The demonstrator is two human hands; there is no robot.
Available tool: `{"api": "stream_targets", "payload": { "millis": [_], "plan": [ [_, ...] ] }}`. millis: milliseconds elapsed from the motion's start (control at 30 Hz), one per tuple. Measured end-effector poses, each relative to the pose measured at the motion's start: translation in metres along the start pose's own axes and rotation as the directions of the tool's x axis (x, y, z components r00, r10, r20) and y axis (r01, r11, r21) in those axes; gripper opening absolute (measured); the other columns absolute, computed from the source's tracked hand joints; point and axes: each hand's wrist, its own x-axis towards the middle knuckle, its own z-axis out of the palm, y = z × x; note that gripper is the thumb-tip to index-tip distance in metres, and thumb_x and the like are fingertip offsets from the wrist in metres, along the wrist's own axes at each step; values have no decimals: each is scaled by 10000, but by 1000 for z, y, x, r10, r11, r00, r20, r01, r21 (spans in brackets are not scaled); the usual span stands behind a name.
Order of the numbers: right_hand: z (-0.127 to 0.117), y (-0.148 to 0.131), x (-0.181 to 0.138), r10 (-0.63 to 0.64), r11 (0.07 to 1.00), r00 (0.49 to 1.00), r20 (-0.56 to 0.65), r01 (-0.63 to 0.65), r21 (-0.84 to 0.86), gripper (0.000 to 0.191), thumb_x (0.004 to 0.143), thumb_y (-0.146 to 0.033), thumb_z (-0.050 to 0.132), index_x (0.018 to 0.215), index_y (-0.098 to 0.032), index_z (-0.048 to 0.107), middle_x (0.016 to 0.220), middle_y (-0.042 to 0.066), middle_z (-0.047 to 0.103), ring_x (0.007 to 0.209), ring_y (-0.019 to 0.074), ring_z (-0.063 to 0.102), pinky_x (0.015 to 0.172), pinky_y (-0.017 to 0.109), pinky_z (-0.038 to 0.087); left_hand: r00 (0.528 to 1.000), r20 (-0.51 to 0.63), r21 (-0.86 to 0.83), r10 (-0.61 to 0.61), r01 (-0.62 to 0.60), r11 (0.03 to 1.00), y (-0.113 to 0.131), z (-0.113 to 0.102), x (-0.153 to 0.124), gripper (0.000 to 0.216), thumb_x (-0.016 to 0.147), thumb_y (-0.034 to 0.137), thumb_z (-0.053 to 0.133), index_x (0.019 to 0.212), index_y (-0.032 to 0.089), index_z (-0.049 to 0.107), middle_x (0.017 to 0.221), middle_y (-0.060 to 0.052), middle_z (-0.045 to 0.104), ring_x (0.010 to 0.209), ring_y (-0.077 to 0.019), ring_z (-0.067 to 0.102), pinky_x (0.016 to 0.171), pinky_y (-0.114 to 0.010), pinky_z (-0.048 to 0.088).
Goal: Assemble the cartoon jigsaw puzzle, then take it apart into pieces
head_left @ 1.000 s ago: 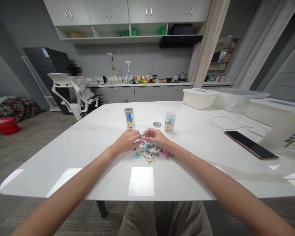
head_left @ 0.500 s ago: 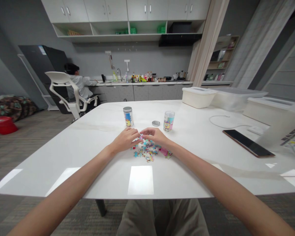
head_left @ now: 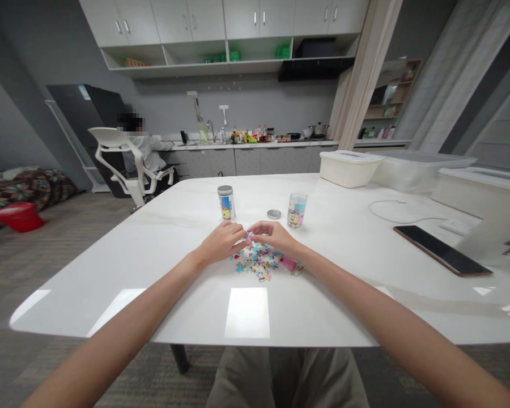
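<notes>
Several small colourful puzzle pieces (head_left: 255,265) lie in a loose pile on the white table (head_left: 174,226). Over the far side of the pile, my left hand (head_left: 223,243) and my right hand (head_left: 274,235) meet with bent fingers. A pinkish-purple puzzle piece (head_left: 250,236) is pinched between their fingertips; whether it is one piece or two joined I cannot tell. By my right wrist lies a pink item (head_left: 288,262), partly covered by the forearm. Beyond the hands stand a lidded printed can (head_left: 226,203) and a clear printed jar (head_left: 296,211), with a round silver lid (head_left: 274,215) between them.
A phone (head_left: 442,249) and a white cable (head_left: 391,215) lie to the right. White storage boxes (head_left: 351,169) line the table's far right. A person (head_left: 142,147) sits on a white chair (head_left: 119,156) by the kitchen counter (head_left: 246,146).
The view has shifted slightly, so everything sits a little further right. Both hands stay together over the pile, the fingers moving only slightly around the pinkish-purple piece.
</notes>
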Motion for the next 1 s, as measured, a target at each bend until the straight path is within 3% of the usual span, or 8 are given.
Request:
{"api": "stream_targets", "payload": {
  "millis": [233, 467, 700, 900, 1000],
  "plan": [
    [-1, 5, 3, 57, 998, 998, -20, -56, 31, 342, 657, -428, 767, 794, -176, 579, 679, -20, 603, 615, 116, 541, 551, 242, 425, 1000, 1, 25, -17, 17, 1000, -3, -2, 1, 311, 1020, 334, 321, 937, 160, 565, 803, -40, 610, 778, -180, 571, 778, -315, 391],
    [1, 6, 2, 50, 992, 998, -44, -54, -115, 297, 702, -424, 722, 721, -172, 566, 676, -21, 587, 627, 111, 519, 604, 257, 433, 999, 38, 8, -28, 28, 1000, -3, -1, 1, 303, 1023, 281, 310, 934, 151, 569, 806, -40, 607, 771, -173, 568, 778, -308, 390],
    [1, 5, 1, 65, 998, 998, 10, -65, -17, 351, 729, -378, 710, 990, -178, 585, 715, -8, 661, 630, 130, 607, 565, 247, 452, 997, 63, -6, -40, 40, 999, -1, -1, 1, 352, 1030, 317, 276, 960, 143, 574, 826, -54, 609, 784, -178, 568, 776, -314, 387],
    [0, 6, 0, 103, 994, 995, 13, -102, -25, 236, 745, -371, 703, 807, -172, 592, 730, 31, 706, 681, 153, 654, 632, 274, 490, 992, 120, 8, -36, 36, 999, 1, 1, 2, 365, 1032, 326, 264, 938, 154, 571, 817, -49, 610, 760, -170, 564, 773, -315, 380],
    [1, 7, 1, 82, 989, 996, -35, -86, -120, 173, 751, -317, 686, 778, -172, 596, 732, 20, 692, 691, 146, 638, 643, 267, 482, 989, 122, 6, -79, 79, 997, 0, 2, 2, 348, 1029, 328, 279, 958, 156, 572, 837, -53, 627, 790, -181, 583, 783, -325, 383]
  ]
}}
